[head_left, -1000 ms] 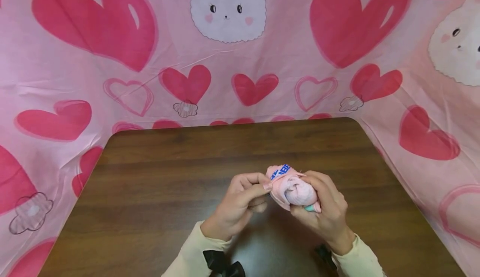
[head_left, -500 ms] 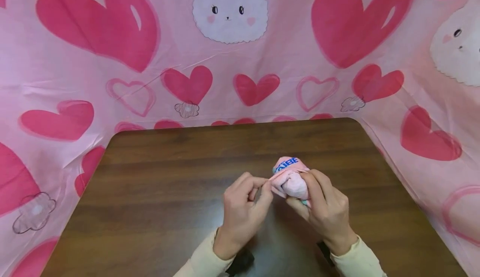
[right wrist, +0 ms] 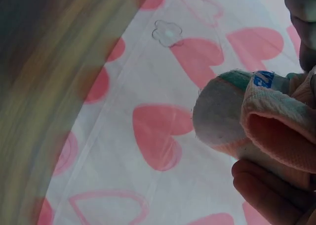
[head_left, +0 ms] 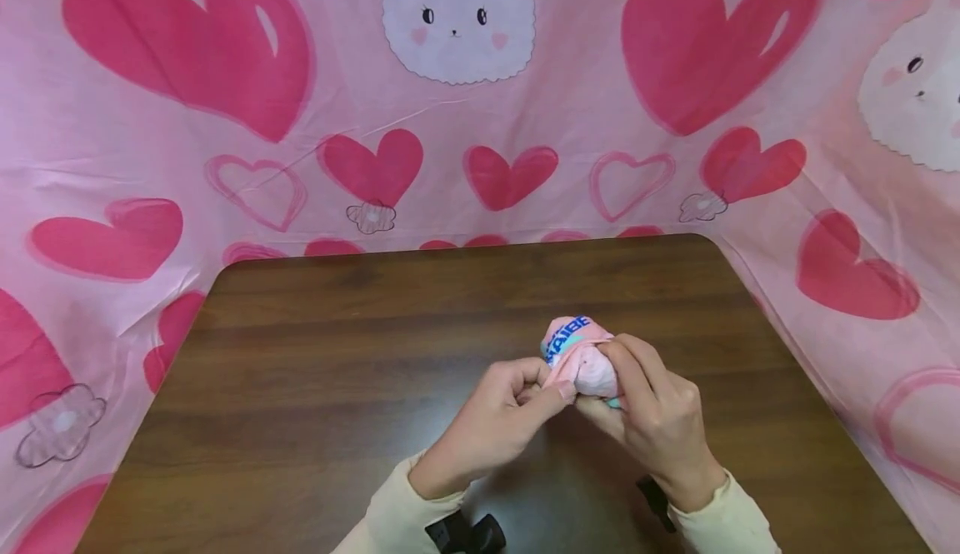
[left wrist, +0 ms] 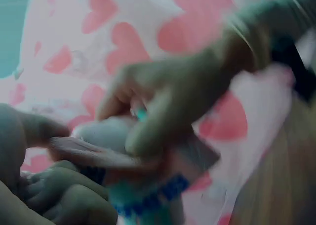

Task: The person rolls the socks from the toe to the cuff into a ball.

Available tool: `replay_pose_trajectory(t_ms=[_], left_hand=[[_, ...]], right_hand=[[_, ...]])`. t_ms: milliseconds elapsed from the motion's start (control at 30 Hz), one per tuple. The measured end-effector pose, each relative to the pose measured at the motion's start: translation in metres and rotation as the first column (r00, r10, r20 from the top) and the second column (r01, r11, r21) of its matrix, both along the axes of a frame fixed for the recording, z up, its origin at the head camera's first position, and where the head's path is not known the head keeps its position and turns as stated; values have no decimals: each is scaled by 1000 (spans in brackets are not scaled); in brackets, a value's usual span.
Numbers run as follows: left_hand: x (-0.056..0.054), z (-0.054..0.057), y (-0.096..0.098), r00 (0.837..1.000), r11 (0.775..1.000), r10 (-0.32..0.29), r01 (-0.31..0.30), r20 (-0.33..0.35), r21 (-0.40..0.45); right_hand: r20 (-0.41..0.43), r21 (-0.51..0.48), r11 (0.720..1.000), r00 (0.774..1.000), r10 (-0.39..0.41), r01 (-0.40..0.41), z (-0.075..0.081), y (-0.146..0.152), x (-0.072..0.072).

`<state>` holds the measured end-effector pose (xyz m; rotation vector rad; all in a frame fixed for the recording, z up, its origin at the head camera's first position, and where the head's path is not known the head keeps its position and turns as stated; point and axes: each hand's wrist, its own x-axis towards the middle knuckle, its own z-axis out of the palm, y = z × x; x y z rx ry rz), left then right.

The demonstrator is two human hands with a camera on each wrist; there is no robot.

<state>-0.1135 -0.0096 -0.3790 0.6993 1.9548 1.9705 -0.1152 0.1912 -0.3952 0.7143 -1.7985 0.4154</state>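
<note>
A pair of socks [head_left: 567, 339] is bundled into a ball, pink with a teal patch and blue lettering, held above the table. My right hand [head_left: 663, 416] grips the bundle from the right, fingers over the top and thumb below. At the left side my left hand [head_left: 495, 416] pinches the pink edge of the cuff between thumb and forefinger. The right wrist view shows the ribbed cuff [right wrist: 269, 104] folded back with its mouth gaping, beside a rounded pale grey end [right wrist: 217, 111]. In the blurred left wrist view, the cuff stretches between both hands.
The brown wooden table [head_left: 337, 354] spreads under both hands. Behind and at both sides hangs a pink cloth [head_left: 450, 112] printed with hearts and rabbit faces. Black straps with camera parts [head_left: 468, 533] sit at the wrists.
The left hand pulled the cuff edge out leftward, then came back in closer to the bundle. The right hand keeps its grip, and the lettered side has turned more into sight.
</note>
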Motion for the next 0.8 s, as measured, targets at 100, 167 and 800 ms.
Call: replay_pose_trajectory(t_ms=[100,167,800], left_hand=[[2,-3,5,976,985,117,-137,-183,-102],[3,-6,7,977,987,123,-138,-171,-78],[-6,-18,19,981,983,89,-115,171,145]], right_hand=[[37,9,1000,999,-9,9,1,5,2],[82,6,1000,997,-3,2,1,8,3],[64,-729,429,570,819,-534,-10,24,25]])
